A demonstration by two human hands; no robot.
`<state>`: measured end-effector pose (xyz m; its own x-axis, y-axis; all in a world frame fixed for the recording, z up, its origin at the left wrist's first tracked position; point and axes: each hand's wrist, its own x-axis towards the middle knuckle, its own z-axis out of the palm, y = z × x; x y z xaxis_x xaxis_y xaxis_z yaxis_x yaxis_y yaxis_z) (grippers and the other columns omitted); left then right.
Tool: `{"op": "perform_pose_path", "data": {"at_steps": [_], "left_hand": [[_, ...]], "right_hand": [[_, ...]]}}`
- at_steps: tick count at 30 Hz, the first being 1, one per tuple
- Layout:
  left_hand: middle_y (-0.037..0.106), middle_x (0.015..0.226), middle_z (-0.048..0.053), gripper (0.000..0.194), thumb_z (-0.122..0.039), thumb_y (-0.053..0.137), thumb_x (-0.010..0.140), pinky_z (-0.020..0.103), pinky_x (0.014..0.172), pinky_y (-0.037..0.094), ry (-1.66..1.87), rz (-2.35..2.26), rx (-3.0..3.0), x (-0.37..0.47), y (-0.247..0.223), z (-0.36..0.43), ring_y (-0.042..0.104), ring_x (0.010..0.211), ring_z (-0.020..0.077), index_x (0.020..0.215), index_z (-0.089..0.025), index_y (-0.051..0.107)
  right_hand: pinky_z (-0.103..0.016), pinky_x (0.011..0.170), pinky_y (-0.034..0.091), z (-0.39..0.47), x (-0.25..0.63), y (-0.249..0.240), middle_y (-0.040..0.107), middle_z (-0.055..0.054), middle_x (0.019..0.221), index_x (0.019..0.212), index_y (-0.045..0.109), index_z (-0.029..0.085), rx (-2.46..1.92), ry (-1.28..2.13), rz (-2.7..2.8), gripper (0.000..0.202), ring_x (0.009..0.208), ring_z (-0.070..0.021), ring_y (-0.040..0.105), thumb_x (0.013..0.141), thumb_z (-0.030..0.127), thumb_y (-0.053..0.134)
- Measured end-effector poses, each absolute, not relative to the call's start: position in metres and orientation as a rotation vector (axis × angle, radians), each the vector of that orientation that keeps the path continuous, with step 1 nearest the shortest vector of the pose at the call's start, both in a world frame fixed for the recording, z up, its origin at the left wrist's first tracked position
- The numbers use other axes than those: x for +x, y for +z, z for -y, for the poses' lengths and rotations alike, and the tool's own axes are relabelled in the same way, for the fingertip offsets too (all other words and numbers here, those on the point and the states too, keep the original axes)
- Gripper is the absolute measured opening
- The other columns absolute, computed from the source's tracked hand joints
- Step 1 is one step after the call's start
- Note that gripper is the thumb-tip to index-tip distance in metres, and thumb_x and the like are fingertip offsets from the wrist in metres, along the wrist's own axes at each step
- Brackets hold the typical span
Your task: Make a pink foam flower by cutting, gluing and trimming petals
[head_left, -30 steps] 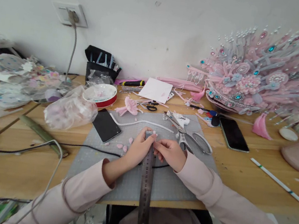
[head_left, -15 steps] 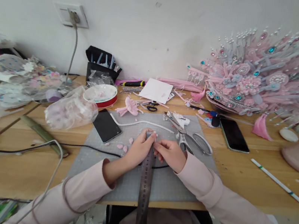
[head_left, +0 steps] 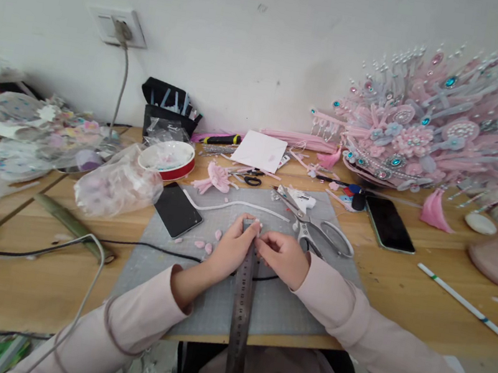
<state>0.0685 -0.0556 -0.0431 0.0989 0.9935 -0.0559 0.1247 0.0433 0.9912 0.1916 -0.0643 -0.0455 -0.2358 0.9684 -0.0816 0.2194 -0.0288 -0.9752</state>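
Note:
A steel ruler (head_left: 241, 311) points from the cutting mat (head_left: 191, 310) back toward my lap. My left hand (head_left: 234, 246) is closed around its far end, with the thumb along the top. A tiny pale piece (head_left: 257, 222) shows at that thumb's tip. Right beside it, my right hand (head_left: 282, 256) is closed in a pinch; whatever its fingertips hold is too small to make out. Several small pink pieces (head_left: 208, 247) lie on the mat left of my left hand. Silver scissors (head_left: 313, 225) rest beyond my right hand.
A white strip (head_left: 241, 204) and a phone (head_left: 178, 210) lie past my hands. Black cable (head_left: 149, 246) crosses the mat under them. The ornate pink headdress (head_left: 412, 137) stands back right, near a second phone (head_left: 389, 224). A red-sided tub (head_left: 180, 172) and plastic bag (head_left: 111, 187) sit left.
My right hand's lower fingers have curled in slightly near the ruler. Otherwise both hands and the ruler stay nearly in place; the view has shifted very slightly.

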Motion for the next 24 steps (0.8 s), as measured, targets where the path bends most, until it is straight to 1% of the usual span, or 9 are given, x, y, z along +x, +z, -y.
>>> {"op": "perform_pose_path", "data": {"at_steps": [5,7,9,11,15,17,21,24], "left_hand": [[0.044,0.061,-0.006,0.014,-0.033,0.042,0.083,0.022,0.056,0.038,1.034,-1.226,1.287,0.0681,-0.0403,0.0579,0.044,0.056,0.0099,0.077,-0.02,0.046],[0.047,0.065,-0.006,0.014,-0.035,0.041,0.083,0.022,0.054,0.039,1.034,-1.188,1.237,0.0677,-0.0412,0.0584,0.045,0.054,0.0095,0.082,-0.021,0.045],[0.048,0.068,-0.006,0.013,-0.033,0.042,0.082,0.021,0.052,0.039,1.063,-1.13,1.175,0.0677,-0.0441,0.0584,0.046,0.053,0.009,0.09,-0.023,0.041],[0.048,0.072,-0.006,0.02,-0.028,0.045,0.079,0.021,0.051,0.04,1.092,-1.05,1.117,0.0686,-0.0473,0.0583,0.047,0.051,0.0083,0.097,-0.025,0.035],[0.05,0.082,-0.006,0.037,-0.021,0.053,0.075,0.021,0.052,0.043,1.159,-0.927,1.104,0.0707,-0.0491,0.0581,0.05,0.053,0.0073,0.1,-0.028,0.027],[0.051,0.08,-0.006,0.037,-0.021,0.055,0.074,0.021,0.053,0.043,1.193,-0.905,1.132,0.0706,-0.0476,0.0576,0.05,0.054,0.0074,0.101,-0.028,0.03],[0.051,0.063,-0.005,0.016,-0.026,0.052,0.077,0.022,0.051,0.04,1.098,-0.927,1.183,0.069,-0.0439,0.0564,0.049,0.052,0.01,0.092,-0.021,0.049],[0.053,0.06,-0.003,0.016,-0.027,0.052,0.077,0.023,0.054,0.04,1.091,-0.961,1.199,0.0682,-0.0433,0.0563,0.05,0.055,0.0114,0.091,-0.019,0.055]], "right_hand": [[-0.02,0.039,0.033,0.0641,0.1901,-0.043,0.048,0.005,0.047,0.055,0.05,0.018,-1.284,1.393,1.469,0.021,0.039,-0.0073,0.041,0.072,0.03,0.053],[-0.02,0.038,0.034,0.064,0.1896,-0.0419,0.048,0.005,0.046,0.054,0.049,0.018,-1.274,1.429,1.433,0.021,0.037,-0.0072,0.041,0.071,0.031,0.052],[-0.019,0.037,0.034,0.0633,0.1895,-0.0412,0.047,0.006,0.045,0.054,0.047,0.019,-1.265,1.441,1.393,0.022,0.037,-0.0068,0.041,0.07,0.033,0.052],[-0.019,0.037,0.034,0.0621,0.1899,-0.0408,0.046,0.006,0.045,0.053,0.047,0.019,-1.258,1.434,1.354,0.024,0.037,-0.0065,0.041,0.069,0.036,0.052],[-0.019,0.037,0.035,0.0597,0.1913,-0.0404,0.045,0.007,0.042,0.052,0.047,0.019,-1.25,1.419,1.304,0.027,0.036,-0.0067,0.04,0.068,0.04,0.055],[-0.02,0.037,0.035,0.0591,0.1918,-0.0405,0.045,0.007,0.041,0.051,0.047,0.02,-1.249,1.411,1.288,0.028,0.036,-0.0069,0.04,0.067,0.041,0.056],[-0.02,0.037,0.035,0.0584,0.1921,-0.0416,0.046,0.007,0.042,0.052,0.048,0.02,-1.242,1.405,1.268,0.029,0.036,-0.0071,0.041,0.066,0.045,0.056],[-0.021,0.036,0.036,0.0579,0.1923,-0.0423,0.046,0.006,0.043,0.052,0.049,0.02,-1.239,1.406,1.267,0.031,0.036,-0.0074,0.041,0.065,0.047,0.056]]}}
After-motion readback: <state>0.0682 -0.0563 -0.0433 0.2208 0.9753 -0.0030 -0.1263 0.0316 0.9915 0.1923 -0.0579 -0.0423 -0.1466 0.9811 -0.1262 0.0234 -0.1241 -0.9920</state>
